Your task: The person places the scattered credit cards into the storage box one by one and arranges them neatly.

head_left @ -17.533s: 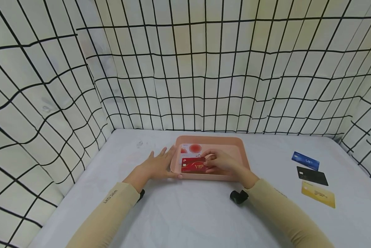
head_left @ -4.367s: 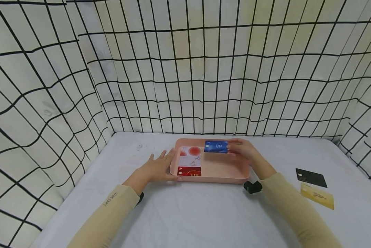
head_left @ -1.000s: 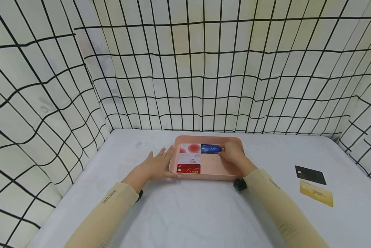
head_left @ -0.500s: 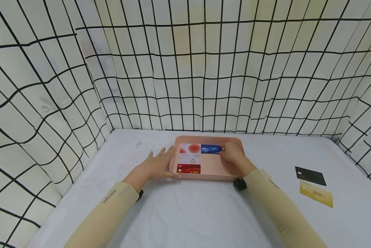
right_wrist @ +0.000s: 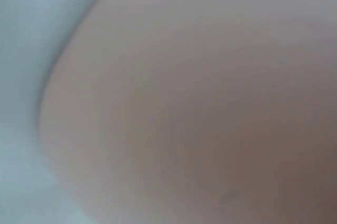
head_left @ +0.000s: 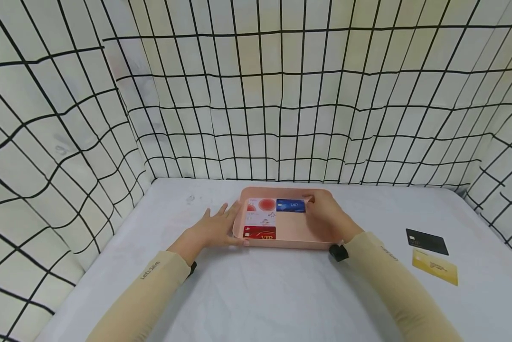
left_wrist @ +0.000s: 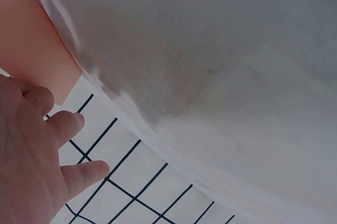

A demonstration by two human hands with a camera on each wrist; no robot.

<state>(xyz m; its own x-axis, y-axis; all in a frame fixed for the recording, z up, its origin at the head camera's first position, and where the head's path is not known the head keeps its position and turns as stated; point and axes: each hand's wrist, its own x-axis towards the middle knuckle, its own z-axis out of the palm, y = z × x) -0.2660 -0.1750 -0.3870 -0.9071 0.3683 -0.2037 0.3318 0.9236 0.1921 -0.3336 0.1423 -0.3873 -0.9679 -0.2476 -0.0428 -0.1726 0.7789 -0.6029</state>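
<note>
A pink tray (head_left: pixel 292 243) sits on the white table, with cards laid flat inside it. My left hand (head_left: pixel 211 230) rests at its left end with fingers spread, thumb at the near left corner. In the left wrist view, that hand's fingers (left_wrist: pixel 68 124) are by the tray wall (left_wrist: pixel 31 40). A blue VIP card (head_left: pixel 290 205) lies at the back of the tray, right of a white card with red circles (head_left: pixel 260 218). A red VIP card (head_left: pixel 260 232) overlaps the white one in front. My right hand (head_left: pixel 326 213) is just right of the blue card, holding nothing visible.
On the table to the right lie a black card (head_left: pixel 427 241) and a gold card (head_left: pixel 434 267), side by side. White walls with a black grid (head_left: pixel 281 118) stand behind the table and at its sides. The right wrist view is blurred.
The blue card came from the right side of the table into the tray. Over the last half second my right hand has let go of it and drawn slightly right. My left hand stays put.
</note>
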